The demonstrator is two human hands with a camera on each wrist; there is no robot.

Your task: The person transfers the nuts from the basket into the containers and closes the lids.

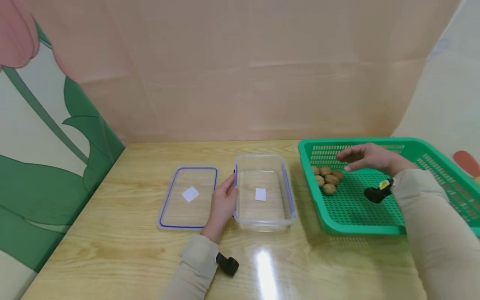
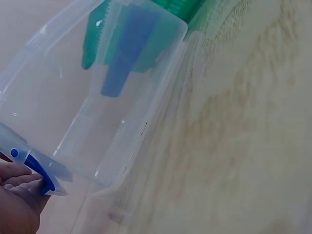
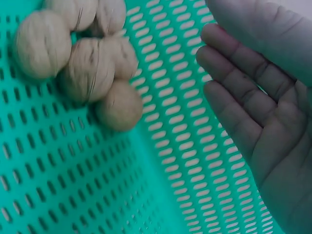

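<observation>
My left hand holds the left side of a clear plastic food container by its rim. In the left wrist view, the fingers lie against a side latch with a blue strip. A white square label sits inside the container. Over the green basket, my right hand hovers with nothing in it. Several walnuts cluster at the basket's left end, just left of that hand. The right wrist view shows the walnuts beside the hand's loosely extended fingers, apart from them.
A clear lid with a blue seal and a white label lies on the wooden table, left of the container. Brown paper covers the wall behind. The basket's raised rim stands between the walnuts and the container.
</observation>
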